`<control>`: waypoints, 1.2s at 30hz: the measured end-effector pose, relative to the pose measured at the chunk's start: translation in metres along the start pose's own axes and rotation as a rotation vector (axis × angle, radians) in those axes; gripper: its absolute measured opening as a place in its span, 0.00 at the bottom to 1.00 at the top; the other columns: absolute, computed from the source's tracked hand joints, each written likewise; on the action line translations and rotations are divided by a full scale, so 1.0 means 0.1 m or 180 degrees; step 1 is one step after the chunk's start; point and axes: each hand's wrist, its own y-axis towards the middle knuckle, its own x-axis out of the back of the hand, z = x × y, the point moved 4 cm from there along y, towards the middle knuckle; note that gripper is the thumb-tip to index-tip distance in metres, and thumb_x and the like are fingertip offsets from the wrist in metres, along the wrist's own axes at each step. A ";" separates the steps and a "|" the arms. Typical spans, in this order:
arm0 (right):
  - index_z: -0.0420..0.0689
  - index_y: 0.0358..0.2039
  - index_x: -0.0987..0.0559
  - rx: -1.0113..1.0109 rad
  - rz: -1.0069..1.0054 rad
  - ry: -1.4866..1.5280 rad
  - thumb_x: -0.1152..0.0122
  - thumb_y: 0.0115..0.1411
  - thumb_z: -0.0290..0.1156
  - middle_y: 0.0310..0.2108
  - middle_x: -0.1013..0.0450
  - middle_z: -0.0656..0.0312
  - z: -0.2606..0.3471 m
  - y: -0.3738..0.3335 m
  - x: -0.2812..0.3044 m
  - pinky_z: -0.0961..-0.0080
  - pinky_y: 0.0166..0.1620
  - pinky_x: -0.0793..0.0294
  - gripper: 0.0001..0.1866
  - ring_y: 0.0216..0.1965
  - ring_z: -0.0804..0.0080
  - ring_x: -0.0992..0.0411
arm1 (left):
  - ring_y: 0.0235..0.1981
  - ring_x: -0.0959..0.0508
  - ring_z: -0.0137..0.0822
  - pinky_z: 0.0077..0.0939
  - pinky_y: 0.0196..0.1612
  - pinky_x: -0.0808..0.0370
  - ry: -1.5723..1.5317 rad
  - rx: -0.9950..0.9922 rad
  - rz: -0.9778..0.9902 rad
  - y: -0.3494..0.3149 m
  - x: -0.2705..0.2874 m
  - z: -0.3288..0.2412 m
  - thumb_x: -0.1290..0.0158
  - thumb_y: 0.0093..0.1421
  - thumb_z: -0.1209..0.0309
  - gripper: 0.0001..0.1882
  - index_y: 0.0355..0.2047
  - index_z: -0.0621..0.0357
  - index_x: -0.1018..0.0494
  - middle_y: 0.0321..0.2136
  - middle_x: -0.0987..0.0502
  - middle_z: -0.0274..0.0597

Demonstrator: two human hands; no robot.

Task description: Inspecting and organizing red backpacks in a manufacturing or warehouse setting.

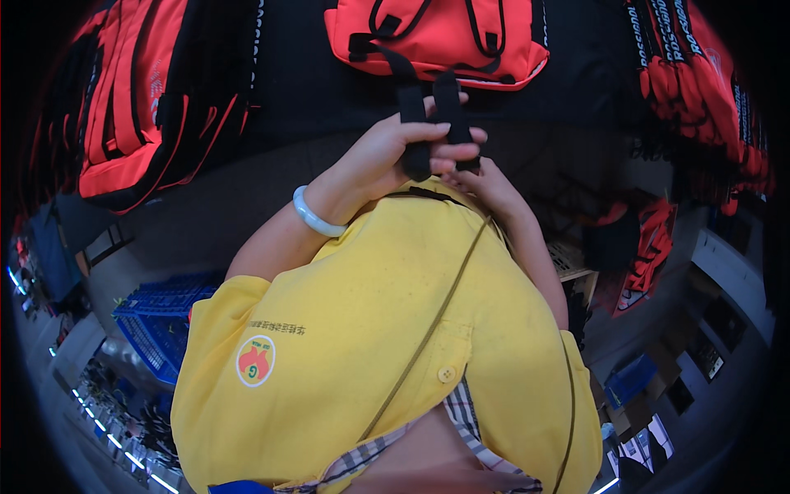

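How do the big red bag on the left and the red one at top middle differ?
The left bag shows a broad black side; the middle bag shows mostly red. A black strap runs from the middle bag to the left hand; the left bag lies untouched. Both are red and black.

Upper centre: red bag (444,70) blocks the way forward, black straps (448,103) spanning the gap before it | Upper left: open lane over dark table (296,78), bounded outward by red backpack (123,169) | Upper right: second lane, closed by hanging-edge bags (695,99) | Below: yellow shirt (370,263) limits retreat.
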 end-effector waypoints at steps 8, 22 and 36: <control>0.39 0.50 0.24 -0.1230 -0.0719 -0.2449 0.37 0.56 0.38 0.41 0.23 0.51 -1.38 0.13 0.41 0.69 0.44 0.24 0.23 0.40 0.61 0.23 | 0.21 0.22 0.21 0.12 0.28 0.26 0.1809 0.0082 -0.0281 -0.28 0.01 0.01 0.53 0.66 0.72 0.25 0.63 0.57 0.40 0.33 0.20 0.44; 0.39 0.39 0.25 0.1791 -0.2054 -0.1001 0.33 0.55 0.26 0.27 0.26 0.59 1.14 -0.81 -0.16 0.80 0.31 0.28 0.12 0.29 0.74 0.26 | 0.19 0.26 0.21 0.13 0.27 0.27 0.2174 0.0028 -0.0270 -0.31 0.04 0.00 0.54 0.67 0.73 0.22 0.61 0.57 0.37 0.28 0.22 0.37; 0.40 0.36 0.25 0.2343 -0.2058 -0.1981 0.29 0.48 0.23 0.28 0.26 0.60 1.48 -0.66 -0.33 0.79 0.25 0.29 0.15 0.24 0.73 0.26 | 0.16 0.25 0.21 0.14 0.23 0.28 0.2802 -0.0395 -0.0595 -0.40 0.04 -0.06 0.51 0.67 0.70 0.19 0.57 0.58 0.32 0.21 0.23 0.34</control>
